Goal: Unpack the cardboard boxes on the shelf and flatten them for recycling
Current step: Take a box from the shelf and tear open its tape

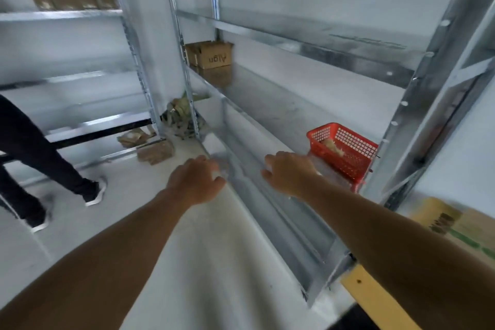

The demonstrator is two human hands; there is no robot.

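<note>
Two small cardboard boxes (210,55) stand upright at the far left end of a metal shelf (267,104), one with its top flaps raised. Both my arms reach forward toward the shelf's front edge. My left hand (197,181) hovers by the front rail with fingers curled and holds nothing. To its right, my right hand (290,173) is spread over the shelf, empty, just left of a red basket. Both hands are far from the boxes. The picture is blurred by motion.
A red plastic basket (345,151) with something pale inside sits at the shelf's right end. Brown packets (155,151) lie on the floor by the shelf post. Another person's legs (40,158) stand at the left. A large printed cardboard box (455,225) is at the right.
</note>
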